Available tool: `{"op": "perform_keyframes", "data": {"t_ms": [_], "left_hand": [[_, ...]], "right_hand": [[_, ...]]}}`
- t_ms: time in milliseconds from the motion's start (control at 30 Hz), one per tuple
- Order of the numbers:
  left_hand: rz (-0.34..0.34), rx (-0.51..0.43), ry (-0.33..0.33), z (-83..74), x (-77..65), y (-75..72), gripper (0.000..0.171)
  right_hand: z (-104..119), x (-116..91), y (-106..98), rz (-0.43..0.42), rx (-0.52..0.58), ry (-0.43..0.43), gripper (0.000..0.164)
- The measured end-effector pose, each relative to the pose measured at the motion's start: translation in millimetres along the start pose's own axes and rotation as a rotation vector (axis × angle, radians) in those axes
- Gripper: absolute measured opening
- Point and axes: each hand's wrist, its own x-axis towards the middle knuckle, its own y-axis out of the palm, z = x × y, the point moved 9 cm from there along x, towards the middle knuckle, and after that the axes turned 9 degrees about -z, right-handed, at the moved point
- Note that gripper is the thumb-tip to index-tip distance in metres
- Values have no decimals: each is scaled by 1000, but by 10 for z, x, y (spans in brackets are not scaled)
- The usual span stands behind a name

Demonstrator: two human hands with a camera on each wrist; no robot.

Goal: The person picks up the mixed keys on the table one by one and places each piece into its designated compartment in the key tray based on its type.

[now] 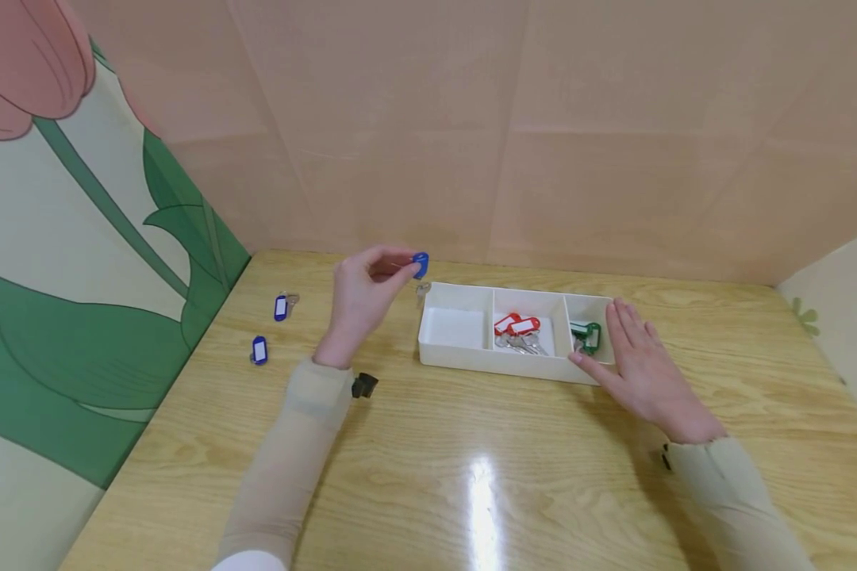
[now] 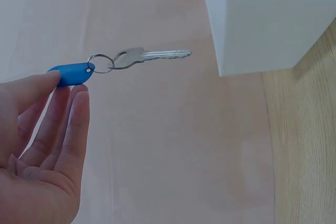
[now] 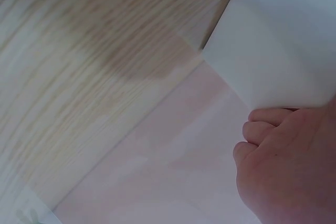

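Note:
Between thumb and fingers, my left hand (image 1: 363, 292) pinches a blue key tag (image 2: 74, 74). From its ring dangles a silver key (image 2: 152, 56), just off the left end of a white divided box (image 1: 496, 363). My right hand (image 1: 643, 366) rests against the box's right end, fingers straight and thumb at the front rim. Red key tags (image 1: 524, 326) with keys lie in the middle compartment. Green key tags (image 1: 593, 338) are in the right compartment, partly behind the right thumb. The left compartment (image 1: 457, 325) shows only its bare white floor.
Two more blue-tagged keys lie at the table's left: an upper blue tag (image 1: 281, 308) and a lower blue tag (image 1: 259, 350). A pinkish sheet (image 1: 428, 159) rises behind the wooden table (image 1: 400, 460). A wall with a painted flower (image 1: 64, 238) borders the left side.

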Motion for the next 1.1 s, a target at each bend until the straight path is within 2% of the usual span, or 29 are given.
{"op": "perform_keyframes", "data": {"t_ms": [467, 767, 1100], "left_hand": [[20, -51, -14, -27, -38, 137, 15], [52, -35, -15, 33, -56, 244, 16], [115, -4, -61, 168, -134, 389, 15]], "right_hand": [[-20, -12, 7, -16, 9, -7, 100], [-7, -2, -8, 2, 6, 3, 101], [-14, -1, -1, -3, 2, -4, 101]]}}
